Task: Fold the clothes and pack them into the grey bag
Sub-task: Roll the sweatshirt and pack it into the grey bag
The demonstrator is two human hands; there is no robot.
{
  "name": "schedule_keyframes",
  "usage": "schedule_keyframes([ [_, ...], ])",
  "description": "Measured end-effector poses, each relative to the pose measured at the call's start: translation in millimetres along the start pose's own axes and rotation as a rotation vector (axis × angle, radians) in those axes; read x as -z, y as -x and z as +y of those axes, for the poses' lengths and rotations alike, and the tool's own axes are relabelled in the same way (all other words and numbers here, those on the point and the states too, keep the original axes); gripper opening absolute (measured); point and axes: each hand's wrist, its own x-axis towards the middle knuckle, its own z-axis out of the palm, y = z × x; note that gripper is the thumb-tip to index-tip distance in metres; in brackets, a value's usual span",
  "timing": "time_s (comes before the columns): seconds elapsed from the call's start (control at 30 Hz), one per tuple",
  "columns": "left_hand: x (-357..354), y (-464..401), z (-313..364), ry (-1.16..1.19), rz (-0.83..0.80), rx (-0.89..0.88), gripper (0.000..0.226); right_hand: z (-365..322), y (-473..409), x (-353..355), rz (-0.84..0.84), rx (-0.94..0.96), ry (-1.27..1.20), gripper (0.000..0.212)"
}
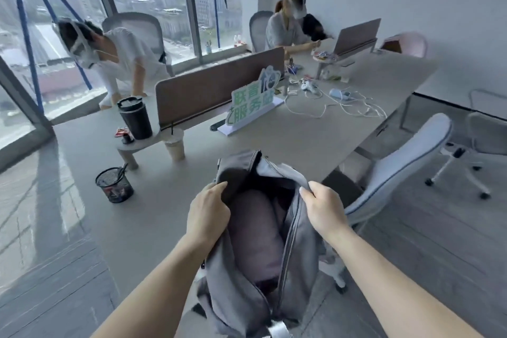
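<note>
Fingers of the left hand [208, 214] and right hand [325, 210] are clamped on opposite rims of the grey fabric bag [236, 293]; between them, the folded mauve garment [255, 239] lies lengthwise inside.

black tumbler [135, 117], mesh pen pot [114, 185], green sign [253, 99]

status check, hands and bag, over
Left hand and right hand grip grey bag rims, mouth open. Pink garment inside. Nothing blocking.

Pale grey table [301, 134], green-lettered sign [253, 103], white cables [343, 107], mesh pen pot [114, 185], grey bag [238, 296] at near edge
</note>
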Motion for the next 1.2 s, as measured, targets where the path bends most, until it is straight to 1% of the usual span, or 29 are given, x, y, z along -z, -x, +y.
schedule_keyframes([
  [0.13,-7,43,35,-0.003,0.003,-0.024,0.064,26,47,56,0.028,-0.02,-0.018,0.042],
  [0.3,-30,105,91,0.013,-0.072,-0.097,0.064,69,108,124,0.075,-0.095,-0.004,0.041],
  [0.4,-49,137,124,0.035,-0.148,-0.167,0.065,95,142,155,0.12,-0.159,0.039,0.04],
  [0.53,-77,170,167,0.055,-0.267,-0.296,0.067,129,184,192,0.224,-0.27,0.098,0.04],
  [0.77,-128,194,239,0.092,-0.461,-0.532,0.065,169,243,247,0.424,-0.513,0.231,0.04],
  [0.9,-156,200,288,0.127,-0.531,-0.65,0.058,186,261,278,0.527,-0.606,0.279,0.04],
  [1.0,-179,200,329,0.127,-0.58,-0.712,0.052,202,259,305,0.602,-0.628,0.273,0.042],
  [1.13,-215,194,389,0.134,-0.599,-0.758,0.061,239,242,348,0.662,-0.65,0.275,0.042],
  [1.2,-235,189,419,0.122,-0.602,-0.768,0.06,261,228,372,0.668,-0.642,0.269,0.042],
])
